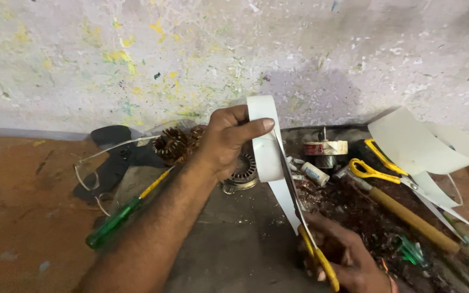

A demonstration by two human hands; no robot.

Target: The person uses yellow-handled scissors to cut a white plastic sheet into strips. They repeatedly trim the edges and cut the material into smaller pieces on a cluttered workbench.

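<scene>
Cutting white strip (270,146) | left hand (226,141) pinching | right hand (348,255) scissors (308,228)

A: What shows of the person's own body?

B: Two bare forearms and two hands. The left hand (225,142) comes on a long forearm, bare all the way to the picture's lower edge, no sleeve on it.

A: And the other one?

B: The right hand (348,259) is cut off by the bottom edge; a thin reddish-orange thread or band sits at its wrist.

A: Gloves, rings?

B: None visible; the nails are short and plain
</scene>
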